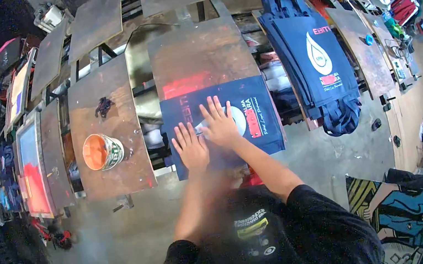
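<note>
A navy blue fabric bag (258,96) lies flat across the near part of a brown board (198,50) in front of me. It bears a white round emblem and white and red lettering, partly hidden under my hands. My left hand (190,148) rests palm down on the bag's left half, fingers stretched out. Just to its right and slightly farther off, my right hand (219,123) also presses flat on the cloth with its fingers spread, covering part of the emblem. Neither hand holds anything.
On the board to the right lies a stack of printed navy bags (311,59), handles hanging over its near edge. An orange-lined bucket (103,151) and a dark crumpled rag (104,107) sit on the left board. Farther left is a red-stained screen frame (33,167).
</note>
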